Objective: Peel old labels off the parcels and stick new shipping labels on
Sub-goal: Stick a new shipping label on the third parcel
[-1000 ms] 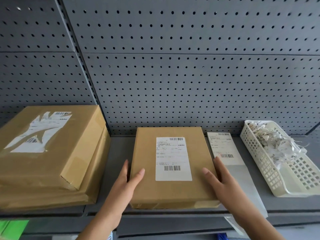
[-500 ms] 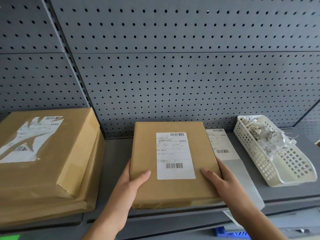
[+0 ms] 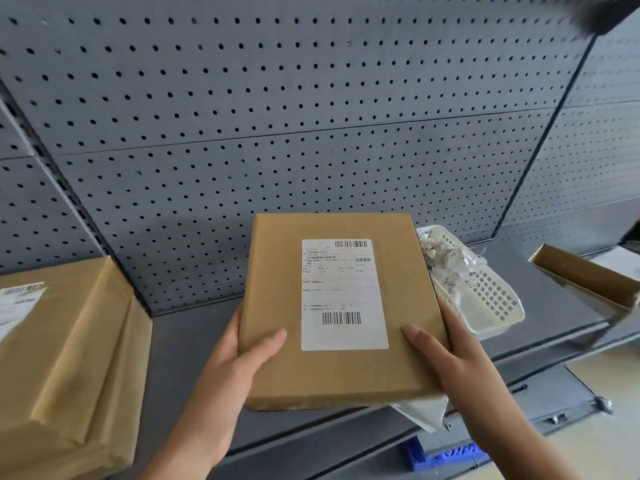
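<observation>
You hold the parcel (image 3: 273, 278) in both hands. Your left hand (image 3: 235, 368) grips its left edge with the thumb flat on top, and your right hand (image 3: 450, 362) grips the right edge the same way (the fingers underneath are hidden). The parcel is raised above the shelf (image 3: 194, 341), its far end in front of the pegboard (image 3: 311, 133). A white label (image 3: 343, 296) with two barcodes lies flat on its top face, between your thumbs. Behind its right edge sits a white basket (image 3: 491, 306) of crumpled paper scraps, partly covered by the parcel. At the left a big box (image 3: 69, 341) rests on the shelf, and another brown box (image 3: 585, 275) lies at the far right.
</observation>
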Action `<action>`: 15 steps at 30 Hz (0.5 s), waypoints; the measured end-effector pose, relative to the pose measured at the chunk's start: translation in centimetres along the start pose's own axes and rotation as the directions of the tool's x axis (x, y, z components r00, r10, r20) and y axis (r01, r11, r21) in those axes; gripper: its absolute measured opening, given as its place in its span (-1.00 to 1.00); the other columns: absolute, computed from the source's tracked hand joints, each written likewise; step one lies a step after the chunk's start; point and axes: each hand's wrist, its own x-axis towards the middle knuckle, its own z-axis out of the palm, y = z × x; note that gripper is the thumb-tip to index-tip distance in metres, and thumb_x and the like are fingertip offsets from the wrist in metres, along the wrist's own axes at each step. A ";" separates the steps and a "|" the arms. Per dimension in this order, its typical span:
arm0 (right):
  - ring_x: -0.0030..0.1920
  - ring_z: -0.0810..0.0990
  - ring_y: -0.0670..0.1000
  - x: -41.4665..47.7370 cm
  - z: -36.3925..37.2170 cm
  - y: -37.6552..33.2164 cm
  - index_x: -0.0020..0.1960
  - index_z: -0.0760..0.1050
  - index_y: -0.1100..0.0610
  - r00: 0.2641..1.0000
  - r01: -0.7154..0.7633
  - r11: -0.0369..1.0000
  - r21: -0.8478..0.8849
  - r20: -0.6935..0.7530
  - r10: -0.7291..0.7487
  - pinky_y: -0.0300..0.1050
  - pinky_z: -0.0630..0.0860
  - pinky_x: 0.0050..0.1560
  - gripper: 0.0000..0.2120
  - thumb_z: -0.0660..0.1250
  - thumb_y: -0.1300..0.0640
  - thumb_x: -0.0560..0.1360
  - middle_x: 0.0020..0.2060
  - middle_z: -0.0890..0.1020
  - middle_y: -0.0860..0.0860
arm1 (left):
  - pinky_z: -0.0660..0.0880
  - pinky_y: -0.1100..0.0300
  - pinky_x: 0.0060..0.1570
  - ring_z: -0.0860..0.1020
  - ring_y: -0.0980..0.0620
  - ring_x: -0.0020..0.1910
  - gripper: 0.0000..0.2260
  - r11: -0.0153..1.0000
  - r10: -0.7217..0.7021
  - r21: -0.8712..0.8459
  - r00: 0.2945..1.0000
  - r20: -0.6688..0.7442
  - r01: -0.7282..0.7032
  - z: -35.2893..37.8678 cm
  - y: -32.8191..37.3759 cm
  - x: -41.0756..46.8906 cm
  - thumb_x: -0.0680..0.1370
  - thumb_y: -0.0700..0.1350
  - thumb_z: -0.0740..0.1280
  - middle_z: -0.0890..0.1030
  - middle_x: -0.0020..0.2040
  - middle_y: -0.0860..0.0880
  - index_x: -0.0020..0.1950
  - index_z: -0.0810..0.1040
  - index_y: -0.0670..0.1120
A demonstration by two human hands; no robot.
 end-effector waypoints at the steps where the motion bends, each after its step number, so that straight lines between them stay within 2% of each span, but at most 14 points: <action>1: 0.03 0.66 -0.18 -0.3 -1.0 -0.1 0.29 0.34 -0.43 1.000 0.002 1.000 0.014 -0.012 -0.002 -0.09 0.57 0.10 -0.50 0.41 -0.16 0.42 0.06 0.63 -0.34 | 0.45 -0.01 0.30 0.65 0.14 0.14 -0.60 1.000 0.011 0.001 1.000 0.012 -0.011 0.9 0.3 -0.2 0.55 -0.05 0.39 0.69 0.17 0.15 0.37 0.51 0.20; 6: -0.04 0.66 -0.22 -2.4 -7.0 -0.8 0.22 0.26 -0.53 0.994 -0.004 1.000 0.018 -0.111 0.006 -0.14 0.57 -0.02 -0.53 0.40 -0.20 0.44 -0.01 0.60 -0.39 | 0.46 0.00 0.30 0.66 0.13 0.14 -0.57 0.999 0.045 0.014 0.996 0.079 -0.046 6.8 0.9 -1.6 0.53 -0.06 0.40 0.69 0.17 0.14 0.38 0.49 0.20; 8: -0.05 0.65 -0.22 -3.5 -9.8 -0.7 0.22 0.24 -0.55 0.987 -0.007 1.000 -0.002 -0.162 0.007 -0.11 0.58 0.00 -0.52 0.40 -0.23 0.43 -0.01 0.59 -0.38 | 0.47 0.02 0.27 0.66 0.13 0.13 -0.58 0.998 0.055 0.016 0.992 0.115 -0.057 9.5 0.8 -2.1 0.53 -0.07 0.39 0.69 0.17 0.13 0.37 0.50 0.19; 11: -0.05 0.66 -0.19 -5.5 -13.8 -0.7 0.29 0.29 -0.48 0.973 -0.002 1.000 0.021 -0.233 0.007 -0.07 0.60 0.04 -0.49 0.41 -0.19 0.43 0.02 0.62 -0.33 | 0.50 0.10 0.11 0.68 0.14 0.08 -0.61 0.998 0.066 0.000 0.982 0.176 -0.067 13.8 0.7 -2.9 0.54 -0.11 0.37 0.71 0.13 0.13 0.35 0.50 0.18; 15: -0.07 0.68 -0.17 -8.1 -18.3 -0.7 0.32 0.30 -0.42 0.948 0.013 0.999 0.045 -0.317 0.002 -0.09 0.61 -0.03 -0.43 0.42 -0.18 0.38 0.06 0.62 -0.26 | 0.51 0.11 0.05 0.69 0.13 0.05 -0.58 0.998 0.062 0.002 0.964 0.259 -0.064 18.7 0.2 -3.5 0.54 -0.10 0.38 0.71 0.11 0.12 0.37 0.48 0.19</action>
